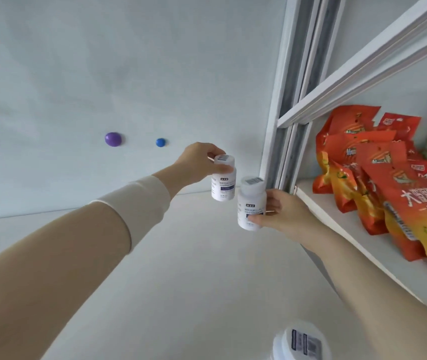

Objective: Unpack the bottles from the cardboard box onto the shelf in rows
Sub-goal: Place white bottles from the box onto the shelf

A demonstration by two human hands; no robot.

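left hand (197, 162) grips a white bottle (223, 181) by its cap at frame centre — right hand (283, 213) clasps a second bottle (251, 203) just beside it, near the shelf (337, 229) of orange snack bags (389, 193).

A shop or stockroom, by the look of it: white metal shelving (319, 105) at three o'clock carries a row of identical orange snack bags (378, 178), and barcoded white bottles (251, 203) stand on a bare white shelf surface (194, 255) at six o'clock
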